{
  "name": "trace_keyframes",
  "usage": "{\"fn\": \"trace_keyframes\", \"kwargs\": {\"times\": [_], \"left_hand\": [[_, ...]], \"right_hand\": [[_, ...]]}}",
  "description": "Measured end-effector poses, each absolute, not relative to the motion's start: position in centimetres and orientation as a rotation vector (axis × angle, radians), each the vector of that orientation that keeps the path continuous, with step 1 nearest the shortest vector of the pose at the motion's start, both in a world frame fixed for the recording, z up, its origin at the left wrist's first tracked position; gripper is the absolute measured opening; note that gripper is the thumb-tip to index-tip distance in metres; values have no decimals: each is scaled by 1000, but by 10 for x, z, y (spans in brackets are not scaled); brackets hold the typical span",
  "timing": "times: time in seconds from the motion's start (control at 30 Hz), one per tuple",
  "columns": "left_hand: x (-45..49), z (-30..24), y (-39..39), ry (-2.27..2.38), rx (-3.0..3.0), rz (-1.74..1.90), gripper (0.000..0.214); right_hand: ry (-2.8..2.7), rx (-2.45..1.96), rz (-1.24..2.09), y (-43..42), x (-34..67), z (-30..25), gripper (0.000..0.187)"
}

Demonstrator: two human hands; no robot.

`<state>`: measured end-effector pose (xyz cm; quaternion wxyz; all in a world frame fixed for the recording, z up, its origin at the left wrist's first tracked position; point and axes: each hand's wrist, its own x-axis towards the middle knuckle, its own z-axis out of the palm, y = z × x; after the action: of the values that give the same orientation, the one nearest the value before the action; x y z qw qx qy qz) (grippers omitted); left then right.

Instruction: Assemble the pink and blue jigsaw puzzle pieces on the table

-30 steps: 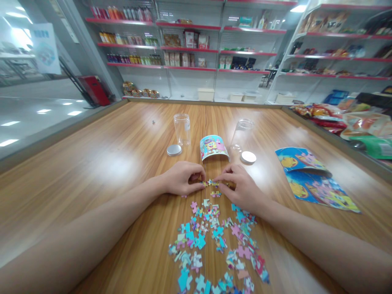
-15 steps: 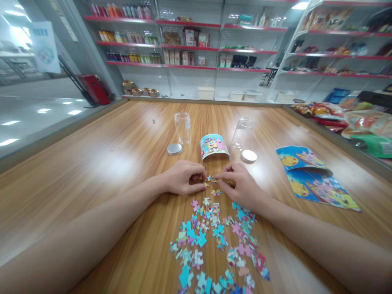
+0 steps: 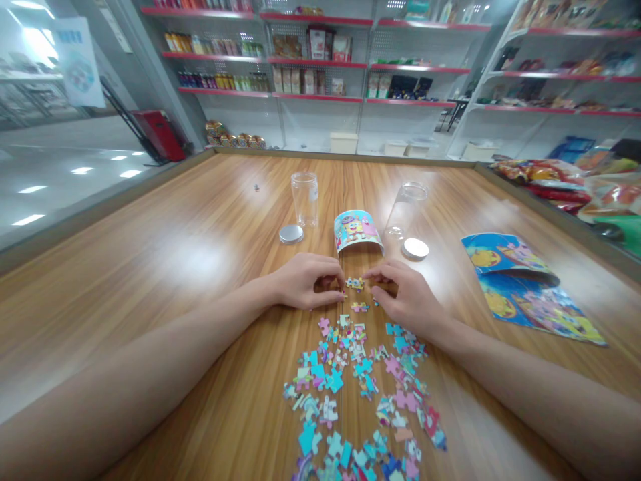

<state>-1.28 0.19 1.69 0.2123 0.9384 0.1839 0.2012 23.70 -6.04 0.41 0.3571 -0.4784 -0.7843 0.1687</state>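
Both hands, left hand [image 3: 306, 288] and right hand [image 3: 408, 298], pinched a joined puzzle bit [image 3: 354, 283]; beyond stood two jars [image 3: 306, 198], two lids [image 3: 291, 234]; loose pieces [image 3: 358, 387] lay nearer.

We stretched both bare forearms forward and angled them inward until our hands nearly met. Our left hand [image 3: 309, 287] lay curled, thumb and fingertips pinched together. Our right hand [image 3: 406, 298] mirrored it, fingers bent, its grip narrowed toward the left one.
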Motion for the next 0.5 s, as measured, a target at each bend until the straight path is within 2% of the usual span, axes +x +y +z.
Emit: {"fn": "trace_keyframes", "kwargs": {"times": [0.5], "left_hand": [[-13, 17, 3, 526, 2619, 483, 26]], "right_hand": [[-2038, -1224, 435, -62, 237, 3, 28]]}}
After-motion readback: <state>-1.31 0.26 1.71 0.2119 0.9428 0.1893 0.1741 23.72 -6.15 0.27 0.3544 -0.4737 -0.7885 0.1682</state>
